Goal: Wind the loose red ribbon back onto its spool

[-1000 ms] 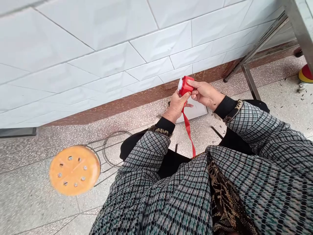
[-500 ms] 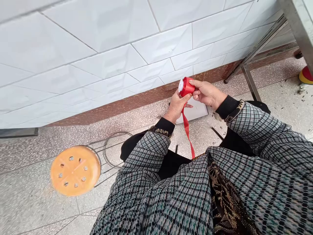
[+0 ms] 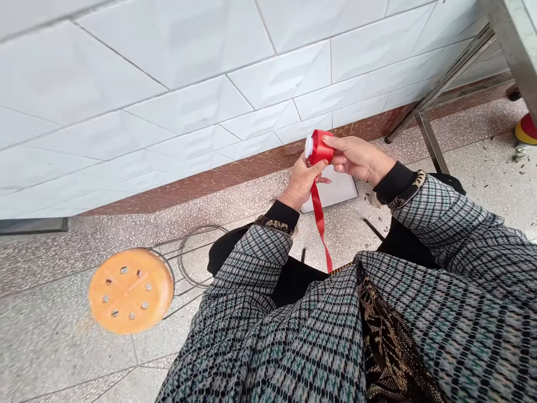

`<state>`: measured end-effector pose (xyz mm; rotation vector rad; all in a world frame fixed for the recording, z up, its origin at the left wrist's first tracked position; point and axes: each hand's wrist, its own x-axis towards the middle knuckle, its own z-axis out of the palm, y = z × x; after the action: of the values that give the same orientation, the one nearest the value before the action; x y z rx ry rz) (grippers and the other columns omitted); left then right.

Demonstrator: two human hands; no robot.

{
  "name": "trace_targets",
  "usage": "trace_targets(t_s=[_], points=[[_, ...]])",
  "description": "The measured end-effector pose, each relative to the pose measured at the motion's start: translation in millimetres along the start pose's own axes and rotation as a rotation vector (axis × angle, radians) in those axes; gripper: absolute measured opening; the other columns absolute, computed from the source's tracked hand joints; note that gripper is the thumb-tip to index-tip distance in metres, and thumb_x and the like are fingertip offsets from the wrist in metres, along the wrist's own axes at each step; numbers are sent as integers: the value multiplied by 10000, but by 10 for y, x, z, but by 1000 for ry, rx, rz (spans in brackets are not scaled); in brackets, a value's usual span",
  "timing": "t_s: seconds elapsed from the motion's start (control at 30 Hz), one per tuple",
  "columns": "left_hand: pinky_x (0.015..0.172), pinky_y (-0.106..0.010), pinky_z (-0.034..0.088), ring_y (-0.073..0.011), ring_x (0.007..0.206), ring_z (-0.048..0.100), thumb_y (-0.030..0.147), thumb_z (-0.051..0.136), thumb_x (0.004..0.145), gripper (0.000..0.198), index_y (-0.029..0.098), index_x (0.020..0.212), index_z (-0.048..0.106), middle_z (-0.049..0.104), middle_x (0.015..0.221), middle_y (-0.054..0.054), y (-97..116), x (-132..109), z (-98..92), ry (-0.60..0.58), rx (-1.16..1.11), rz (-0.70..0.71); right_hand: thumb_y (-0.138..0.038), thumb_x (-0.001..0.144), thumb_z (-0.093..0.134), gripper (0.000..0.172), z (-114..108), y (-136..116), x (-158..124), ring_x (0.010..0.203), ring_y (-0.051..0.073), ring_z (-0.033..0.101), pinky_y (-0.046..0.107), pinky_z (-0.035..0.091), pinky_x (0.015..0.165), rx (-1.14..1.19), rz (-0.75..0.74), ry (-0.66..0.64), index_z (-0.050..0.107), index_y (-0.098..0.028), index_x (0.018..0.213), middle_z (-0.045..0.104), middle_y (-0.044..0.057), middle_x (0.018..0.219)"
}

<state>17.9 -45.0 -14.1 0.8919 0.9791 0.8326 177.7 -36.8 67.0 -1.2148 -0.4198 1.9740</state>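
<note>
A red ribbon roll [image 3: 319, 149] with a white core is held up in front of me by both hands. My left hand [image 3: 302, 182] grips it from below, thumb pressed on the roll where the loose ribbon comes off. My right hand [image 3: 358, 159] closes on the roll's right side with fingers over the top. The loose red ribbon tail [image 3: 321, 226] hangs down from the roll to my lap. Both sleeves are grey-checked with black cuffs.
A white flat board [image 3: 335, 191] lies on the speckled floor below the hands. An orange round stool seat [image 3: 131, 290] on a wire frame stands at the left. A metal table leg [image 3: 428, 140] rises at the right beside the white tiled wall [image 3: 188, 101].
The hands and roll stay almost in place; the roll has turned slightly and the view shifted a little. The ribbon tail still hangs to my lap.
</note>
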Motion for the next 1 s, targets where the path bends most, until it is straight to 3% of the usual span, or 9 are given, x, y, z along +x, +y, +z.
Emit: trace_targets(t_s=[0.13, 0.33, 0.43, 0.63, 0.83, 1.0], points=[[607, -285, 632, -37, 468, 418, 538, 894, 725, 571, 216, 1078, 581, 536, 678, 84, 0, -17, 20, 2, -23, -30, -258, 971, 774, 224, 66, 63, -30, 426, 54, 297, 168, 321, 374, -57, -74, 43, 608, -175, 845, 450, -77, 519], [593, -246, 624, -118, 762, 661, 428, 926, 664, 628, 206, 1163, 617, 703, 987, -32, 71, -8, -15, -55, 14, 39, -251, 1001, 721, 153, -29, -59, 3, 418, 59, 288, 183, 296, 382, -36, -43, 76, 632, -175, 903, 399, -85, 520], [607, -243, 625, -145, 860, 694, 400, 907, 674, 637, 210, 1204, 610, 720, 1078, -60, 69, 5, -11, -66, 38, 44, -232, 1002, 708, 152, -52, -96, 3, 408, 48, 242, 181, 248, 361, -43, -19, 61, 626, -171, 890, 412, -84, 527], [596, -269, 632, -129, 723, 673, 470, 907, 702, 580, 214, 1132, 613, 679, 844, -2, 76, 30, 61, -41, -19, 50, -319, 962, 778, 190, -17, -114, -37, 404, 36, 243, 184, 274, 365, -20, -48, 37, 649, -179, 954, 459, -90, 568], [577, -288, 635, -63, 516, 466, 546, 933, 667, 581, 230, 1020, 597, 522, 655, 79, 184, -11, 95, -21, -82, 63, -310, 934, 819, 248, 121, -76, -108, 429, 38, 288, 174, 325, 391, -41, -142, 15, 624, -175, 863, 493, -79, 566], [567, -287, 623, -39, 459, 361, 568, 913, 694, 565, 229, 1021, 601, 455, 608, 102, 234, -75, 127, 56, -80, 89, -316, 968, 780, 263, 235, -27, -38, 426, 51, 283, 167, 306, 393, -20, -189, 75, 594, -192, 828, 393, -98, 517]])
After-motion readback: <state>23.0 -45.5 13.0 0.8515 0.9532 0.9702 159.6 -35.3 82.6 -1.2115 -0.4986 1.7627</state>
